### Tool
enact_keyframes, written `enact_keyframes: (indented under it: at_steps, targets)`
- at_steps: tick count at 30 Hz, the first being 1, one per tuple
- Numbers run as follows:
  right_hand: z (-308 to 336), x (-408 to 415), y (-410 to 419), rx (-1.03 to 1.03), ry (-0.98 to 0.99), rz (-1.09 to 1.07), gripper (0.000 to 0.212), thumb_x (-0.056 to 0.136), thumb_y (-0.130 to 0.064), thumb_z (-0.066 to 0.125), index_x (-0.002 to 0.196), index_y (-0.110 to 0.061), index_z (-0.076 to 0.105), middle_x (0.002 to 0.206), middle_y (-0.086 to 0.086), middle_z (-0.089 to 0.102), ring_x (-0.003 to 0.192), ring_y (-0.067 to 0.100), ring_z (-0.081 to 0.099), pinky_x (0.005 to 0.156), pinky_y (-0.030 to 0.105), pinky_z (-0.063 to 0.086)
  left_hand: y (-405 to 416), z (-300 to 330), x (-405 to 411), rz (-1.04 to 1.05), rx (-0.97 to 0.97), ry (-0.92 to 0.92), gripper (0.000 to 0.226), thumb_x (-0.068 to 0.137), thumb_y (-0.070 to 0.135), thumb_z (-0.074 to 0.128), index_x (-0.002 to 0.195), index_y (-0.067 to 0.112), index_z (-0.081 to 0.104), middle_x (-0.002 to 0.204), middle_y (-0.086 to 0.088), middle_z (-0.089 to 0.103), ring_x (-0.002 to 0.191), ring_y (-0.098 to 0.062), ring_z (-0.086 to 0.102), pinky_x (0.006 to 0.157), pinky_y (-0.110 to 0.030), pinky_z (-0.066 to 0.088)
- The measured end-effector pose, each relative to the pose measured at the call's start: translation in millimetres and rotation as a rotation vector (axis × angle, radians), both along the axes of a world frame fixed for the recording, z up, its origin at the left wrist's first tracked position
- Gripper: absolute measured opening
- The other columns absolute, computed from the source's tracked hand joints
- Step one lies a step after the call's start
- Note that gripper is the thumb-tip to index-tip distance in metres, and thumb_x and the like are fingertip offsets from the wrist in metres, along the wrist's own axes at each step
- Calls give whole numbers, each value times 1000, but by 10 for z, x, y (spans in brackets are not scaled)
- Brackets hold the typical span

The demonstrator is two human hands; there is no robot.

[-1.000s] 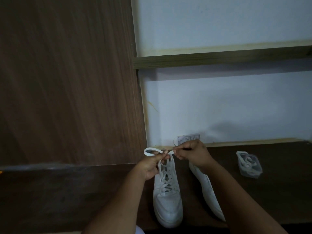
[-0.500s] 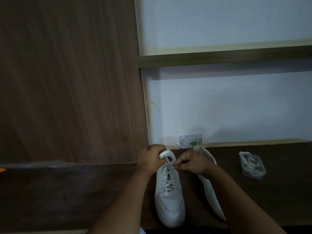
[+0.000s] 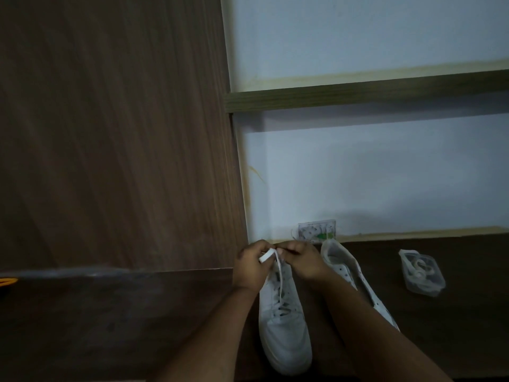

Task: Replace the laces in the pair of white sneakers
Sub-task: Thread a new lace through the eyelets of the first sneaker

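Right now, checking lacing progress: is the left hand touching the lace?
Touching: head view shows the left hand pinching the white lace.

Both hands tying lace on laced sneaker
Left hand (image 3: pixel 252 267) and right hand (image 3: pixel 303 261) pinch white lace (image 3: pixel 266 255) above sneaker (image 3: pixel 283 321); second sneaker (image 3: pixel 349 274) just beside.

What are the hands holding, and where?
Both hands pinch the white lace at its free ends above the left sneaker's collar: left hand, right hand.
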State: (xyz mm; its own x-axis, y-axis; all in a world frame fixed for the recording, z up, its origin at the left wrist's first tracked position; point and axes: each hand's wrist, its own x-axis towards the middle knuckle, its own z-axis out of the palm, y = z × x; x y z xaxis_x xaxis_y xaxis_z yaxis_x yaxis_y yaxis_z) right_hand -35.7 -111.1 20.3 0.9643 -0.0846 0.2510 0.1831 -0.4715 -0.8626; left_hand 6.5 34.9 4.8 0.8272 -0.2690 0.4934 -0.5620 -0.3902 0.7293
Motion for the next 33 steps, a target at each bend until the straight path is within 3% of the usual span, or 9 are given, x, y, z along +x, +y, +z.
enact_keyframes:
  at_steps: [3, 7, 9, 12, 15, 19, 24, 28, 33]
  targets:
    - [-16, -9, -82, 42, -30, -33, 11, 88, -19, 66, 94, -19, 76, 86, -5, 75, 82, 1, 68, 77, 18, 51, 18, 15, 0, -18, -2, 44, 9, 85, 11, 68, 79, 17, 68, 67, 8, 63, 64, 0, 58, 57, -13, 40]
    - [-26, -20, -135, 7, -63, -89, 9, 85, -15, 69, 89, -16, 77, 84, -5, 75, 78, 1, 67, 74, 16, 50, 13, 3, -21, -40, 43, 50, 5, 87, 13, 68, 86, 14, 73, 70, 9, 63, 67, -3, 59, 61, -15, 41]
    - [-21, -27, -136, -97, -94, -95, 10, 86, -12, 68, 89, -14, 76, 86, -5, 74, 74, -2, 63, 72, 8, 46, 17, 23, -45, -51, 91, 50, 7, 88, 12, 67, 87, 13, 73, 70, 12, 60, 66, 2, 55, 60, -12, 39]
    - [-13, -35, -125, -296, -158, -70, 16, 87, -11, 66, 100, -9, 74, 94, -3, 70, 78, -1, 58, 70, -2, 37, 53, 17, -45, -56, 164, 55, 9, 91, 17, 65, 86, 13, 72, 71, 8, 63, 68, -6, 58, 61, -23, 42]
    - [-23, -57, -133, -354, -185, -67, 11, 85, -10, 67, 90, -8, 76, 87, 5, 72, 76, 11, 61, 67, 3, 38, 100, -24, -43, -78, 123, 74, 8, 89, 17, 66, 86, 15, 73, 76, 3, 69, 73, -11, 64, 66, -29, 50]
    - [-80, -105, -191, -356, -147, -122, 10, 85, -12, 65, 80, -10, 74, 78, 6, 70, 71, 15, 61, 63, 11, 41, 191, -56, -22, -56, 21, 132, 12, 83, 15, 74, 73, 19, 71, 69, 2, 68, 65, -7, 62, 60, -23, 48]
    - [-226, -115, -344, -441, -12, -200, 12, 87, -10, 60, 82, -13, 71, 86, 1, 69, 81, 15, 63, 77, 30, 52, 375, -134, 43, -80, 188, 190, 11, 78, 11, 75, 71, 17, 69, 72, -2, 69, 65, -5, 59, 60, -23, 44]
    - [-316, -74, -393, -571, 62, -237, 17, 91, -9, 56, 98, -10, 71, 103, 6, 68, 95, 18, 61, 83, 22, 42, 413, -141, 68, -76, 285, 180, 18, 76, 7, 73, 68, 20, 64, 69, 2, 65, 64, -5, 57, 57, -19, 41]
    - [-328, -28, -407, -596, 169, -284, 18, 93, -15, 55, 103, -15, 69, 106, 2, 68, 95, 14, 62, 83, 23, 48, 461, -183, 99, -7, 271, 275, 20, 77, 10, 75, 66, 23, 64, 76, -1, 72, 78, -17, 69, 72, -34, 55]
